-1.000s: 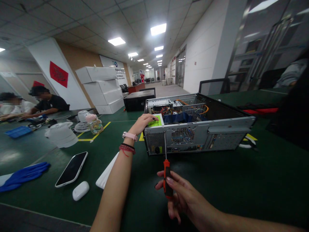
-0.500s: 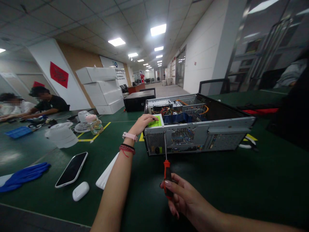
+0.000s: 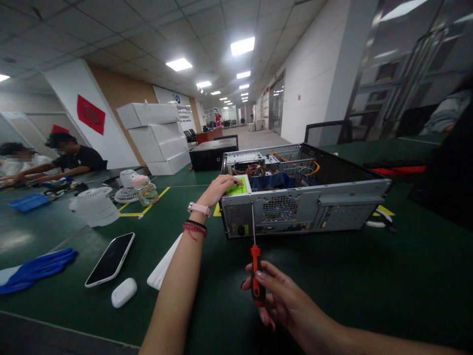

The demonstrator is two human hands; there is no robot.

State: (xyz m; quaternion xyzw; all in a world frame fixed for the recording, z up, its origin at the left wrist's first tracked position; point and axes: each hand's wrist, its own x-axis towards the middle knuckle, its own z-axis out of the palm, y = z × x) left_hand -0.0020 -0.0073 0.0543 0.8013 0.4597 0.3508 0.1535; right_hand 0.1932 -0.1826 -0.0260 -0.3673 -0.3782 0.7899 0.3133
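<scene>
An opened computer case (image 3: 236, 201) lies on its side, with its perforated rear panel facing me. My left hand (image 3: 220, 187) lies flat with fingers stretched over the power supply (image 3: 247, 184), a silver box with a bright green label in the case's near left corner. Between the thumb and fingers of my right hand (image 3: 281, 291) is a screwdriver (image 3: 255, 264) with an orange and black handle. Its shaft points up and away, and the tip meets the rear panel near the power supply's edge. Coloured wires (image 3: 253, 169) show inside the case.
Left of my forearm lie a phone (image 3: 111, 260), a white earbud case (image 3: 124, 293) and a blue glove (image 3: 40, 268). A white fan (image 3: 127, 186) and a clear jar (image 3: 146, 191) stand farther back. White boxes (image 3: 158, 140) are stacked behind. Two people sit at far left.
The screwdriver's handle has turned about its axis, and my right fingers have shifted around it. The tip stays at the panel. My left hand has not moved.
</scene>
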